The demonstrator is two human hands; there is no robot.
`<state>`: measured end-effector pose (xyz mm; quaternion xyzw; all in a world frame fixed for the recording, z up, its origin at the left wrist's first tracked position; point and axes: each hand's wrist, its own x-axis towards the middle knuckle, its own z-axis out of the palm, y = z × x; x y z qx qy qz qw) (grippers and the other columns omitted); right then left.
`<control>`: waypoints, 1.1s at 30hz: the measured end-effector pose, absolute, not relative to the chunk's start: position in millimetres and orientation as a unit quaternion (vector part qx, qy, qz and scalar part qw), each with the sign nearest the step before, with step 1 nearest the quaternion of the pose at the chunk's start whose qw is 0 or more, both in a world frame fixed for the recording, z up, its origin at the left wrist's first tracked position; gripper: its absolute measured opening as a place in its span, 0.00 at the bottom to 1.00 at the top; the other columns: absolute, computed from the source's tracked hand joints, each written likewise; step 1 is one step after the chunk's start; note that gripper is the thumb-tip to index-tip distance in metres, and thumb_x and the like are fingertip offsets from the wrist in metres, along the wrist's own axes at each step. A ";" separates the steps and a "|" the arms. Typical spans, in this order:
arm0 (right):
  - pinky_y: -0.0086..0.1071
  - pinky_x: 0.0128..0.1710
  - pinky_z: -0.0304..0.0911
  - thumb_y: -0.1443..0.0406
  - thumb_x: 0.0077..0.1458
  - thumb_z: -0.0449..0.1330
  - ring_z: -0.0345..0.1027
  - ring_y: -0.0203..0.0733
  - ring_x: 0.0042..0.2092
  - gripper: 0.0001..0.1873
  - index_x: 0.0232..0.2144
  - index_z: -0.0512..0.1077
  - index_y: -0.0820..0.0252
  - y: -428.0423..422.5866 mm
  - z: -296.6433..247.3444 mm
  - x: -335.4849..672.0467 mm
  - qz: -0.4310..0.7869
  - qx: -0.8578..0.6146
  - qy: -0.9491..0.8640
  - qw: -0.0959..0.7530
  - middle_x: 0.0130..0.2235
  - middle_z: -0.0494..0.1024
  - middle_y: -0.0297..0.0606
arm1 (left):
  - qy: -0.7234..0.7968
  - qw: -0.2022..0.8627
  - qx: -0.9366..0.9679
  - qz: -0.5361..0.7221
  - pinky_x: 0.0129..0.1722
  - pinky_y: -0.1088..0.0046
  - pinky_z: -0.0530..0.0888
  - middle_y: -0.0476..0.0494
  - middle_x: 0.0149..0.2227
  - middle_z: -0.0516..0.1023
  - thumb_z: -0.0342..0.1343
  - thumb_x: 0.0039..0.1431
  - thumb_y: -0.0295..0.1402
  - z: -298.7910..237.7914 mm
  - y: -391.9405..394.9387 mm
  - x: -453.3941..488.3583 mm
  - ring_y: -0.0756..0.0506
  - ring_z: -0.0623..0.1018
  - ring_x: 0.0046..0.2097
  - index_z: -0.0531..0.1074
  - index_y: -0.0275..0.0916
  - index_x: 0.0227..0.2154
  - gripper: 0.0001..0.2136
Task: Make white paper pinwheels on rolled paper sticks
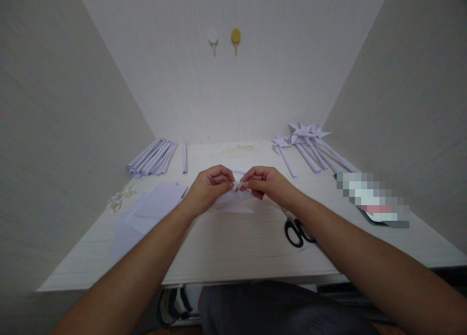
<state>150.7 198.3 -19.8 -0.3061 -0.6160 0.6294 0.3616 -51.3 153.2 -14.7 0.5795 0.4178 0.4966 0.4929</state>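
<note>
Both hands meet above the middle of the white desk (pixel 233 247). My left hand (pixel 209 186) and my right hand (pixel 266 182) each pinch a folded piece of white paper (pixel 235 201) between thumb and fingertips. The paper hangs just over the desk, its lower flaps spread out below the fingers. A single rolled paper stick (pixel 239 171) lies just behind the hands.
Black-handled scissors (pixel 296 230) lie under my right forearm. Flat paper sheets (pixel 153 206) and small pale pins (pixel 118 201) lie at left. Rolled paper sticks (pixel 153 157) lie back left, finished paper pinwheels (pixel 306 145) back right. A dark blurred object (pixel 372 201) lies at right.
</note>
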 end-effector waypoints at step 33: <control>0.25 0.17 0.54 0.68 0.45 0.67 0.60 0.29 0.19 0.07 0.30 0.75 0.59 199.7 -23.3 148.8 0.616 -0.318 -0.626 0.358 0.27 0.83 0.33 | 0.486 0.231 0.704 0.464 0.51 0.61 0.71 0.43 0.37 0.82 0.65 0.51 0.35 -9.3 149.7 -48.5 0.41 0.79 0.43 0.80 0.41 0.30 0.05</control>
